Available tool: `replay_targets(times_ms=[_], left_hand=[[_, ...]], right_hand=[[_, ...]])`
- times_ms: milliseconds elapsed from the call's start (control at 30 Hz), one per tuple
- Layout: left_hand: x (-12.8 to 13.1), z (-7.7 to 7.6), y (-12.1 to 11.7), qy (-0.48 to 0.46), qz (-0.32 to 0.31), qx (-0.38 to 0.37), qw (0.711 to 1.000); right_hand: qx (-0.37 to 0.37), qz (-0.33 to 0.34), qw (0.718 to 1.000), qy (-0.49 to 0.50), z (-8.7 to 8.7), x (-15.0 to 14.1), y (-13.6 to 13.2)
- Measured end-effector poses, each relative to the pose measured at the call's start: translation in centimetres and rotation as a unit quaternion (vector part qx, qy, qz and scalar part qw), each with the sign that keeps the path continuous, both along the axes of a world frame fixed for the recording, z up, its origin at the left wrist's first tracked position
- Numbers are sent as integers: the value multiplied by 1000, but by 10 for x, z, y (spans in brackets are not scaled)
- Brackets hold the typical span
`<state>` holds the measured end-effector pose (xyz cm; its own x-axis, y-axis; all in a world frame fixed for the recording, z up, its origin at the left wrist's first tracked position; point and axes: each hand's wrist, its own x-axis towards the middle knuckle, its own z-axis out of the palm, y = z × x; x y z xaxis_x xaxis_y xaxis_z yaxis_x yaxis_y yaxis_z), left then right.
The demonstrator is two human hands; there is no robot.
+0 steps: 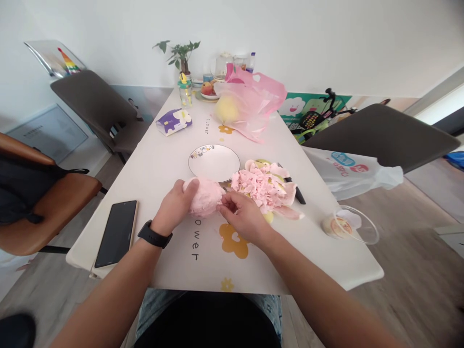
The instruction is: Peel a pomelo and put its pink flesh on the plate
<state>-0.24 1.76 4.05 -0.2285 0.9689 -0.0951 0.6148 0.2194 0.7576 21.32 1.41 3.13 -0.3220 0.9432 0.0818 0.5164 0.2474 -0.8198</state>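
Pink foam wad point(205, 197) sits between both hands near the middle of the white table point(163, 164). The left hand point(173, 207), with a black watch point(155, 234) on its wrist, cups the wad from 9 o'clock, fingers together and curled around it, thumb lying on top. The right hand point(241, 215) meets it from 3 o'clock, fingertips point(222, 208) pinched together on its edge. At 2 o'clock from the wad, and almost touching it, lies a heap of torn pink foam point(259, 186) with pale green pieces showing among it, and a black-handled knife point(299, 195) sits just beside the heap at 3 o'clock. A round white plate point(213, 163) lies at 12 o'clock, just past the wad. A black phone point(116, 233) lies at 9 o'clock from the left hand. Farther off at 12 o'clock, a pink plastic bag point(253, 99) holds a yellow fruit point(226, 108), and a clear plastic bowl point(350, 224) sits near the table's edge at 3 o'clock.
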Motion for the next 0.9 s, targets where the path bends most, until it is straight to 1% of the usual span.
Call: replay_targets(times_ms=[100, 267, 333, 400, 467, 533, 633, 667, 700, 733, 800, 833, 867, 900], left_hand=[[1, 1, -1, 2, -1, -1, 1000], [4, 1, -4, 43, 7, -5, 999], [4, 0, -5, 59, -5, -1, 998], [5, 1, -5, 66, -11, -4, 998], [5, 2, -4, 61, -1, -14, 998], [5, 3, -4, 47, 10, -20, 999], [5, 3, -3, 34, 10, -19, 999], [5, 3, -3, 30, 13, -20, 999], [5, 2, -3, 26, 17, -22, 999], [5, 2, -3, 21, 20, -24, 999], [4, 0, -2, 12, 21, -25, 999], [3, 0, -2, 7, 20, -25, 999], [2, 0, -2, 3, 18, -24, 1000], [2, 0, -2, -1, 17, -23, 1000]], right_hand=[[-13, 3, 1000, -3, 2, 0, 0], [-82, -87, 991, 55, 2, -10, -6], [-98, -85, 989, 66, 4, -14, -8], [-86, -64, 993, 58, 5, -15, -9], [-65, -53, 995, 44, 6, -15, -9], [-61, -62, 995, 49, 4, -14, -8], [-68, -74, 992, 79, 3, -13, -7], [-59, -75, 992, 81, 3, -13, -9], [-41, -68, 994, 73, 4, -14, -12], [-17, -39, 998, 55, 7, -15, -16], [29, 59, 998, 8, 12, -17, -27], [43, 126, 991, -14, 14, -16, -32], [50, 156, 986, -22, 16, -13, -35], [54, 157, 986, -27, 16, -9, -36]])
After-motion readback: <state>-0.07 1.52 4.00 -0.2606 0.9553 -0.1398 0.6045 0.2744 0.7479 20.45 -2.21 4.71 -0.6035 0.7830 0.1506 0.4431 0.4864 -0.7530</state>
